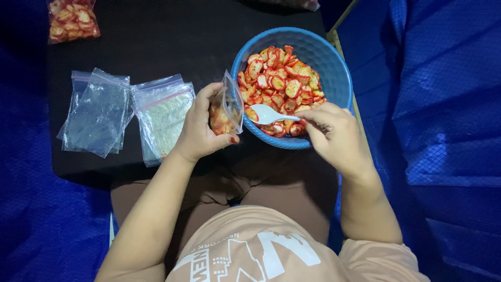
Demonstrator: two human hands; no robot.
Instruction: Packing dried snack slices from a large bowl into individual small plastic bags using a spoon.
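- A black table (pixel 156 31) carries everything.
- Two stacks of empty clear zip bags lie side by side at its left: one (pixel 98 112) crumpled, the other (pixel 164 117) flatter.
- A filled bag of red-orange slices (pixel 72 20) sits at the far left corner.
- Blue tarpaulin (pixel 449 104) hangs alongside.

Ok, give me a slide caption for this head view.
Left hand holds a small clear bag; right hand dips a white spoon into a blue bowl of red-and-yellow slices.
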